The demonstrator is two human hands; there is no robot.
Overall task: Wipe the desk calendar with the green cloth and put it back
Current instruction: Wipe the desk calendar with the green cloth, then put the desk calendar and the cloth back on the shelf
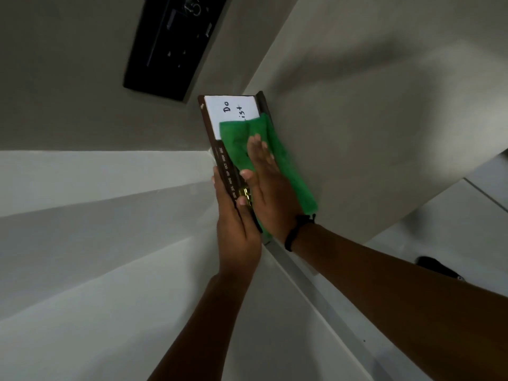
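— Holding desk calendar (217, 121) lengthwise away, left hand (237, 229) fingers (242, 199) pinching near end.
— Pressing green cloth (277, 166) flat, right hand (265, 188) fingers spread. Black panel (173, 42) beyond fingertips.

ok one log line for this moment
left hand grips desk calendar edge | right hand flat on green cloth | phase: wiping

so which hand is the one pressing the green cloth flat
The right hand, the one with the black wristband, lies flat on the green cloth. The left hand only grips the desk calendar by its dark edge.
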